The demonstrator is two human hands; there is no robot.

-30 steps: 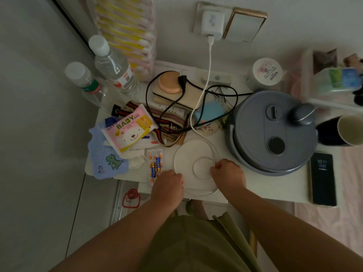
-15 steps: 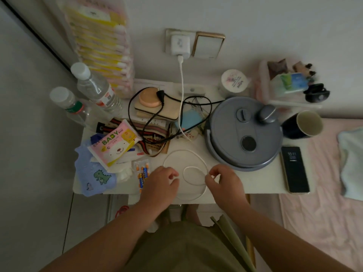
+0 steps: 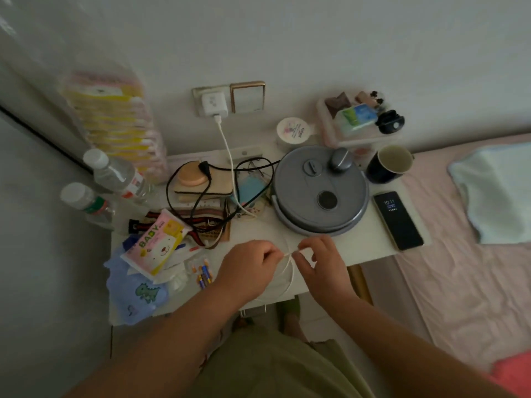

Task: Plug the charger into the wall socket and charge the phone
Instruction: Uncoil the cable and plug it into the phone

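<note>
A white charger point(image 3: 214, 106) sits plugged into the wall socket point(image 3: 201, 94) above the small white table point(image 3: 370, 242). Its white cable point(image 3: 227, 156) runs down over the clutter to the table's front, where it lies in loose loops. My left hand point(image 3: 247, 268) and my right hand point(image 3: 319, 261) both pinch the cable close together above the front edge, with the loops hanging below them. The dark phone point(image 3: 398, 220), screen lit, lies at the table's right edge, apart from both hands.
A round grey appliance point(image 3: 320, 191) stands behind my right hand. A black cord point(image 3: 201, 193), two water bottles point(image 3: 117, 176), a baby-wipes pack point(image 3: 156, 244), batteries point(image 3: 204, 272) and a dark mug point(image 3: 390, 163) crowd the table. A pink bed point(image 3: 465, 282) lies to the right.
The camera has pulled back and tilted up. Both hands rose off the coiled cable on the table and came together, now pinching it between the fingertips.
</note>
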